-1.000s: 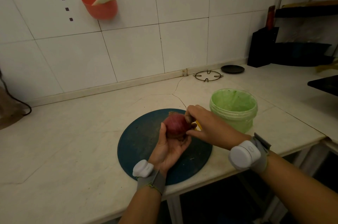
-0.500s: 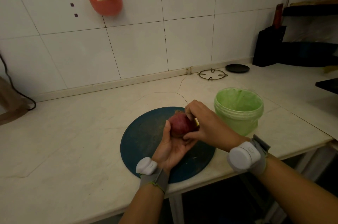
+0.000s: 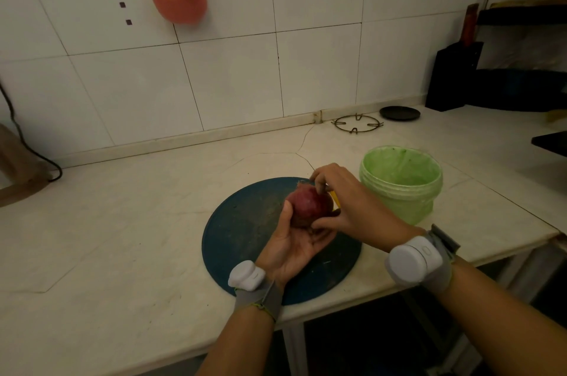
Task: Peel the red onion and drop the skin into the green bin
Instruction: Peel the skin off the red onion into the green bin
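Left hand cradles red onion; right hand pinches its top at 1 o'clock. Best: strip skin downward, green bin at 3 o'clock.

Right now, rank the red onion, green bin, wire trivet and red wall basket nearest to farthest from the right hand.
1. red onion, touched by the right hand
2. green bin, to its right
3. wire trivet, by back wall
4. red wall basket, high left

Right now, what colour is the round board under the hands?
The round board is dark blue; head view.
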### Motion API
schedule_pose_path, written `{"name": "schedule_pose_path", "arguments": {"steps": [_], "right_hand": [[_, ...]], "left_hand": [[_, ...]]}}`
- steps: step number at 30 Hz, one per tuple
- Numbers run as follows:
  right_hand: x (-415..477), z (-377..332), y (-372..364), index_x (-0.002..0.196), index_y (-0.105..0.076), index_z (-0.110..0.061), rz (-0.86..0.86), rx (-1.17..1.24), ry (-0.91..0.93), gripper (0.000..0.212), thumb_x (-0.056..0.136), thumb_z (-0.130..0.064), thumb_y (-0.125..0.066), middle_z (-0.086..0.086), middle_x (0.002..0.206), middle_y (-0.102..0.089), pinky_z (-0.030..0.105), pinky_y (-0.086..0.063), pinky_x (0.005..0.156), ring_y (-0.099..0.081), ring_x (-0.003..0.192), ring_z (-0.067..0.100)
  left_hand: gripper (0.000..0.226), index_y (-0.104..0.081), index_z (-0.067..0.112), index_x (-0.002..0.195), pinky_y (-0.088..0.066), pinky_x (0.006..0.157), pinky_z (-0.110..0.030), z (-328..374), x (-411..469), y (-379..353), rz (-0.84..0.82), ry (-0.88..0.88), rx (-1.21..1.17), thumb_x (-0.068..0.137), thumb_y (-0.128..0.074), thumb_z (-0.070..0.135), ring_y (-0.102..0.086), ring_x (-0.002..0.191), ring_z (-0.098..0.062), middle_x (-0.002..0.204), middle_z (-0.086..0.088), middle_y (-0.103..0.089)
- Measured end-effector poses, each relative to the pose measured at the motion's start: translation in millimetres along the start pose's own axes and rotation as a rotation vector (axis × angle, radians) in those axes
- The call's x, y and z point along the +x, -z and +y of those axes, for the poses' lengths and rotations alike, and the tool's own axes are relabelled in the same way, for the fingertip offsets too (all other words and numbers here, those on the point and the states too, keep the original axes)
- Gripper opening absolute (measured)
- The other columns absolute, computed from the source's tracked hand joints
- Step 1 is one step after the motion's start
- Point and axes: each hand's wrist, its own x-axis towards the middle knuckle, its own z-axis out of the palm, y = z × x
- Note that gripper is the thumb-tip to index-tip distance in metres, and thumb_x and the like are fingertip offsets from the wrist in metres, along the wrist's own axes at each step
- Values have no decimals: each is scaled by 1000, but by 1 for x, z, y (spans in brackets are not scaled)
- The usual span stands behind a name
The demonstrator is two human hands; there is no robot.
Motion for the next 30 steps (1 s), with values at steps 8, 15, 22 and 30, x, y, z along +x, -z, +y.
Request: {"name": "schedule_pose_path", "arguments": {"steps": [8,15,22,30], "right_hand": [[-2,0,-1,75,-33,-31,26,-22,-17,47,69,-17,-78,-13,79,-41,15,-35,60,-40,73,5],[-3,3,1,84,-43,-23,106,59,-10,42,66,-16,-81,-9,88,-47,17,-42,66,-46,75,2],[-4,1,3,79,-46,-23,124,240,-68,37,69,-10,-79,-6,98,-64,21,-49,82,-60,94,8],[-3,-4,3,75,-58,-6,261,261,-19,15,77,4,-69,-1,81,-68,26,-54,76,-65,81,7]], "left_hand": [[87,-58,2,119,-45,98,-43,0,2,3,-1,-20,-26,48,-92,39,-61,111,-32,121,-25,-61],[94,-51,1,124,-52,92,-42,2,0,1,8,-47,-101,48,-91,39,-62,110,-33,122,-26,-60],[104,-51,8,126,-57,78,-31,3,1,2,93,-80,-171,35,-96,34,-64,97,-28,110,-21,-66],[110,-50,9,129,-58,71,-32,3,1,-1,125,-76,-172,31,-97,32,-57,104,-29,122,-20,-55]]}}
